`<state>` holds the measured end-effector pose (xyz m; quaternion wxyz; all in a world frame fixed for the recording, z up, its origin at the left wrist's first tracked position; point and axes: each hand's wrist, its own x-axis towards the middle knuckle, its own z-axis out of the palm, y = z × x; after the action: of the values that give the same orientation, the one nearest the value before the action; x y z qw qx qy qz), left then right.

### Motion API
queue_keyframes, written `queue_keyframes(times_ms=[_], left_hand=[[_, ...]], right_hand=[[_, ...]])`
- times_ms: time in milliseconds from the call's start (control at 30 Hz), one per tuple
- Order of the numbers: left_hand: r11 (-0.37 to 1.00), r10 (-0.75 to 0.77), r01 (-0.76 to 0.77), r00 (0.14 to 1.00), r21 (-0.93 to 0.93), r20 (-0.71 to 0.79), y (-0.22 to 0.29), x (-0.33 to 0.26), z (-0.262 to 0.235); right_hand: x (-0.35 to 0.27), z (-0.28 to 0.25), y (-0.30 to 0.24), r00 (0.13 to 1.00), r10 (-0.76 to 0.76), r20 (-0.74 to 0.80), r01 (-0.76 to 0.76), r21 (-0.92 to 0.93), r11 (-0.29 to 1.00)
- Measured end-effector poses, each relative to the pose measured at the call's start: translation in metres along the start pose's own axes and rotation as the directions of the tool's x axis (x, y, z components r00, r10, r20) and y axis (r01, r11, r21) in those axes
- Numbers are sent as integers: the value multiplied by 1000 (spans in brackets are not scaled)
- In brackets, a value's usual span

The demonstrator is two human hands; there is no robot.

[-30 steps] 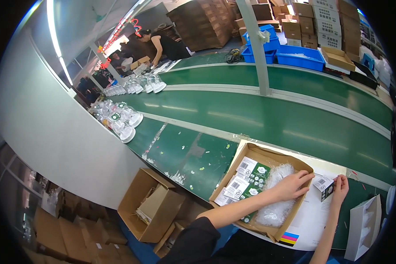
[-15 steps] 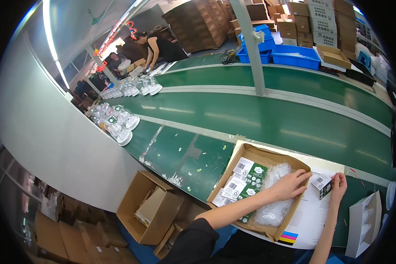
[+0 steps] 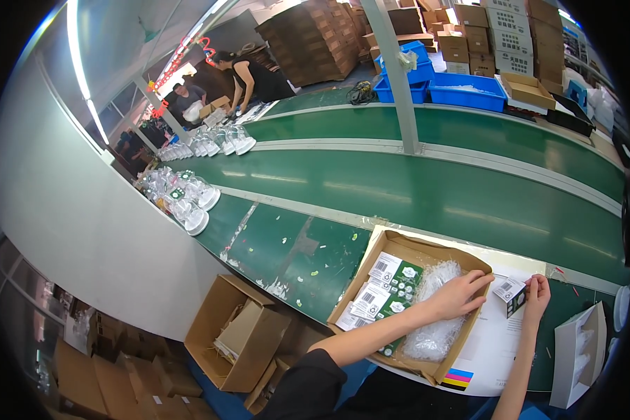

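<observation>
My left hand reaches across a shallow brown cardboard tray, its fingers bent over the right rim near the far corner. Inside the tray, folded white-and-green printed cards lie in an overlapping stack on the left. A heap of clear plastic bags fills the right side, partly under my left forearm. Just right of the tray, my right hand pinches one folded card, white on top with a dark green side, by its right edge.
Under the tray lies a white printed sheet with colour bars. A white open box stands at the right. Clear domed items with white bases line the bench at far left. An open carton sits below. Two people work at the back.
Both hands keep nearly the same place and hold. The whole view has shifted very slightly. At the back, one person's head and upper body have come up a little.
</observation>
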<state>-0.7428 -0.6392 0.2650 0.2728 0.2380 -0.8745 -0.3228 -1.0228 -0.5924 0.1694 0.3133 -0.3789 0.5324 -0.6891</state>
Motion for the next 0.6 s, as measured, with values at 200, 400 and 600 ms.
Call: queue_keyframes(times_ms=[200,400,600], left_hand=[[1000,-10,10,1000,-4,10,1,1,0],[1000,-28,28,999,-4,29,2,0,-2],[1000,-9,9,1000,-3,12,2,0,-2]], right_hand=[[0,1,1,999,-39,-34,39,-19,999],[1,1,4,998,-52,-25,51,-16,999],[-1,3,-4,999,-36,-23,35,-19,999]])
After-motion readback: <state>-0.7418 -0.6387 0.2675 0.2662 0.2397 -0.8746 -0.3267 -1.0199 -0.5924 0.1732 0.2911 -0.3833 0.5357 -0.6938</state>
